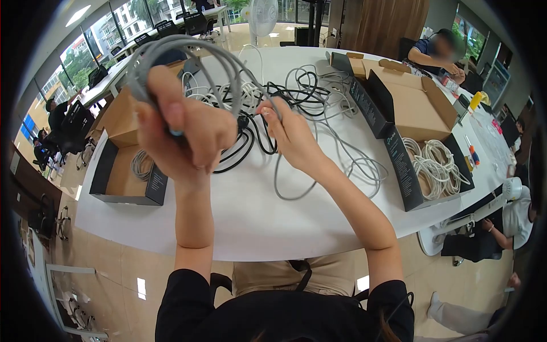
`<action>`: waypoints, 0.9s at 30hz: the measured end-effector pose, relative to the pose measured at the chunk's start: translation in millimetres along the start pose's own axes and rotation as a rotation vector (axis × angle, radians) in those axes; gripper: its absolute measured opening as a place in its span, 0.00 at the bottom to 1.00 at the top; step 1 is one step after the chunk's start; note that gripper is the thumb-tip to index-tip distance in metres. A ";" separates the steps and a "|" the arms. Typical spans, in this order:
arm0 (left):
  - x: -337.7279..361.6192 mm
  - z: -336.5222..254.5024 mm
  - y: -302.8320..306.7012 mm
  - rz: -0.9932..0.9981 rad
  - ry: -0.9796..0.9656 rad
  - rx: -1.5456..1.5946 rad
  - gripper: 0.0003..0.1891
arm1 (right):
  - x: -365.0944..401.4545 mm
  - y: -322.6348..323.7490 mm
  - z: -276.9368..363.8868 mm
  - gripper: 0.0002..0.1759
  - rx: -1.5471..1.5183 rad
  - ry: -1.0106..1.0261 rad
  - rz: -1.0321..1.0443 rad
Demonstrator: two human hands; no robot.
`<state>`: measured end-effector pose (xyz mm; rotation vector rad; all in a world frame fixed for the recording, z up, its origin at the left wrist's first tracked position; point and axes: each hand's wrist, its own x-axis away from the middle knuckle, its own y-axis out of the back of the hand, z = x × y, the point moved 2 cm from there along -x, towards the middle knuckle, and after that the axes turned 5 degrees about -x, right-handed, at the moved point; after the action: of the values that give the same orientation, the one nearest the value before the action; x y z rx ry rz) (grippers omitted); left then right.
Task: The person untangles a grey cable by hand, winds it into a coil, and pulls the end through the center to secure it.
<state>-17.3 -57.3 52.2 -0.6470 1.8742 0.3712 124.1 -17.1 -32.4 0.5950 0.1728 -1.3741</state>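
Observation:
Raised close to the camera, my left hand (188, 128) is closed around a coil of grey cable (140, 71), its loops arching above the fingers. The same grey cable appears to run across to my right hand (293, 137), which pinches it between thumb and fingers over the table. Behind both hands lies a tangle of white, grey and black cables (310, 88). A loose grey length hangs below my right hand and spreads over the tabletop to the right.
On the left, an open black box (128, 199) holds a small grey coil (141, 165). At right, another open box (410, 199) holds white coiled cables (436, 168); more boxes stand behind it. A person (436, 54) sits across the white table (256, 228).

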 end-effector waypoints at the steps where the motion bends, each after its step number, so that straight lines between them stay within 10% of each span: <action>1: 1.9 4.2 -0.6 0.027 0.032 -0.049 0.17 | -0.6 1.3 -0.9 0.14 0.015 -0.074 0.126; 12: 9.6 74.7 20.1 0.184 0.217 -1.377 0.08 | 15.7 23.6 8.0 0.30 0.102 -0.172 0.634; 16: 4.5 64.0 57.9 0.085 0.554 -1.313 0.08 | 21.0 34.1 18.6 0.36 0.356 -0.359 0.752; 19: 6.8 55.5 86.4 -0.088 0.463 -1.071 0.10 | 26.2 40.6 43.0 0.28 0.507 -0.344 0.881; 22: 10.1 52.8 106.5 -0.158 0.484 -0.927 0.11 | 25.3 57.7 45.4 0.18 0.254 0.140 0.947; 27: 17.5 62.1 111.4 -0.050 0.700 -0.645 0.11 | 19.7 104.6 55.9 0.07 -0.229 0.299 0.419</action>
<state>-41.5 60.9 7.2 -1.3902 2.3936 0.8088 215.5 -53.8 36.7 0.6012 0.4168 -0.8421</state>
